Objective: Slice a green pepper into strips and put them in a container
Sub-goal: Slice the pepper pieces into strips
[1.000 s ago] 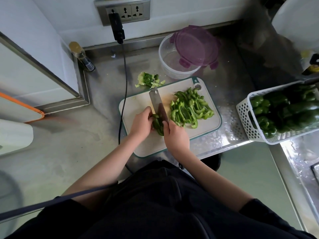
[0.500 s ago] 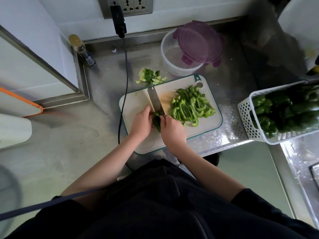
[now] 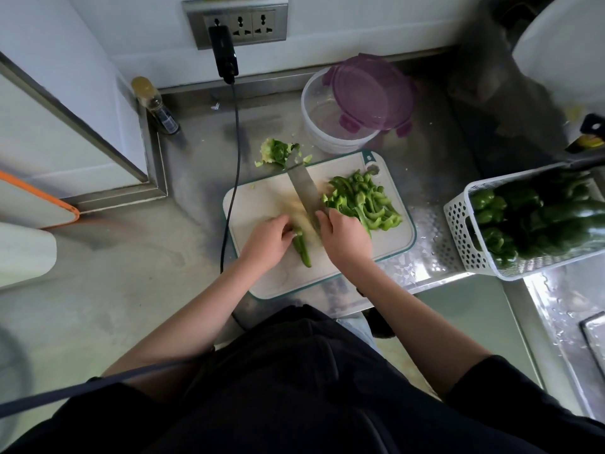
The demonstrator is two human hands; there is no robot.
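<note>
Left hand [image 3: 266,242] pinning last pepper piece [image 3: 302,245] mid-board for steadiness; right hand [image 3: 343,239] gripping knife [image 3: 306,194], cut strips [image 3: 361,201] heaped toward cutting board's [image 3: 258,204] right edge, clear of blade.

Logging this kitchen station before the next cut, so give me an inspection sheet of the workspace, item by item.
Surface: steel counter, cutting board on it.
Job's things: pepper piece on the board; cut strips piled on its right; container empty, purple lid resting across it.
Clutter: pepper core scraps; small bottle; basket of peppers.
Hands: left hand holds the pepper piece; right hand grips the knife.
Cables: black cable from wall socket, running beside the board.
Surroundings: white wall.
</note>
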